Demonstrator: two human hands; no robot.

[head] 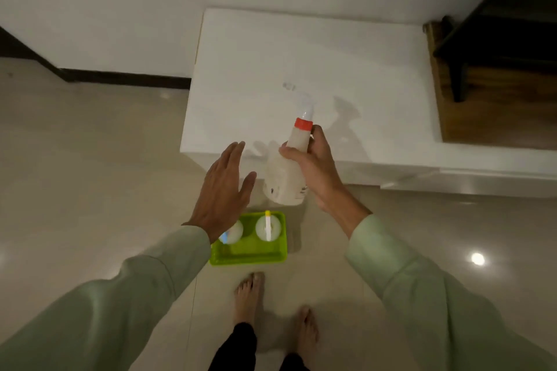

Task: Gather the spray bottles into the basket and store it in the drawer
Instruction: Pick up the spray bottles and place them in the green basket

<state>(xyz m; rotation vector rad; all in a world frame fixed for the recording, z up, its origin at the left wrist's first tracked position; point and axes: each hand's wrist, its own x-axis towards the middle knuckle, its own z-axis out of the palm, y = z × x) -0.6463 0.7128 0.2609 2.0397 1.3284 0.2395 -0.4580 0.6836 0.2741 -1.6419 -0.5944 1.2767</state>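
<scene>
Right hand [316, 172] pinches the red-collared spray bottle [284, 178] by its neck above the green basket [250, 256]; left hand [224, 190] hovers spread. Gathering step: next, lower it beside the two bottles [268, 227] inside.

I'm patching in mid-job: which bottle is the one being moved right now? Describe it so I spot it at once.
Start at the white cabinet, then come to its near edge, above the green basket on the floor. The spray bottle is gripped at the neck by the right hand. It alone has a red collar and is held up; two other bottles stand in the basket.
</scene>
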